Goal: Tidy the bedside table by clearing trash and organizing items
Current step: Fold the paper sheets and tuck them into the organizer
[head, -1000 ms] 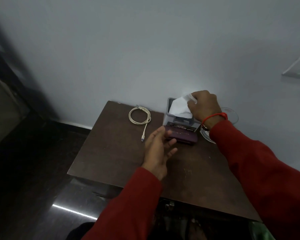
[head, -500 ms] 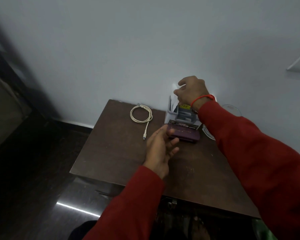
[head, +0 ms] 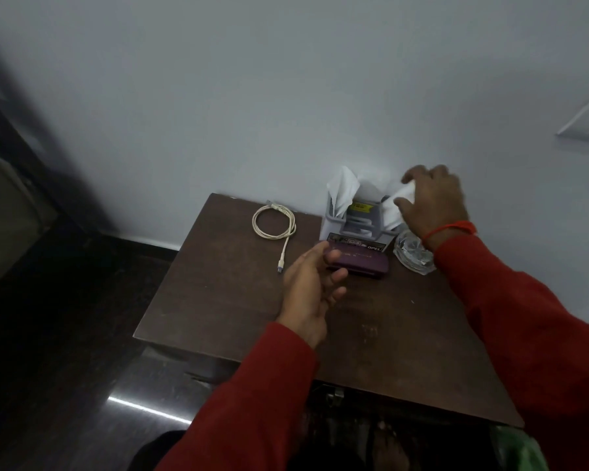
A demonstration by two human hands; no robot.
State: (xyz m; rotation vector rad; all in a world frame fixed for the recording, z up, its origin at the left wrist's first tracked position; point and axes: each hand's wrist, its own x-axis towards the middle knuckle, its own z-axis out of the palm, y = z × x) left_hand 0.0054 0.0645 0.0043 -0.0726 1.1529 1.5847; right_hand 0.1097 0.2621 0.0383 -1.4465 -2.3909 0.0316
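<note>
A grey desk organiser stands at the back of the dark wooden bedside table, against the wall. A white tissue sticks up from its left slot. My right hand is at its right slot, fingers closed on a second white tissue. A purple case lies flat in front of the organiser. My left hand hovers open just left of the case, its fingertips beside it, holding nothing.
A coiled white charging cable lies at the back left of the table. A clear crumpled plastic piece sits right of the case, under my right wrist. The wall is directly behind. Dark floor lies to the left.
My right hand left one tissue standing in the organiser's left slot, then shifted right to grip another tissue at the right slot. My left hand has barely moved.
</note>
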